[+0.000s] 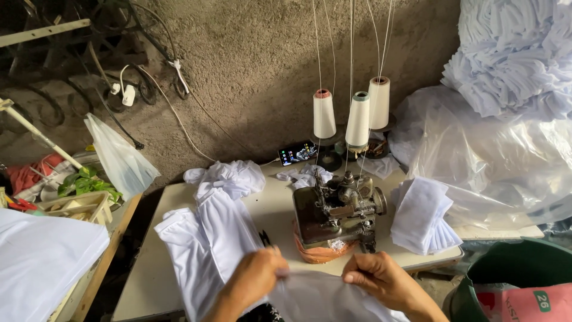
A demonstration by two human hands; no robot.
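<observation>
Head view, hands gripping white fabric, crosswise.

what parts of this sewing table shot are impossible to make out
- Head view: the white cloth held by the left hand and right hand is cut off by the bottom edge, so its shape is unclear.
- Sewing machine: the needle area is too small and dark to see.
- Phone: the screen is too small to read.
- Green bin: cut off by the corner, contents mostly hidden.
- Both wrists run off the bottom edge.
</observation>
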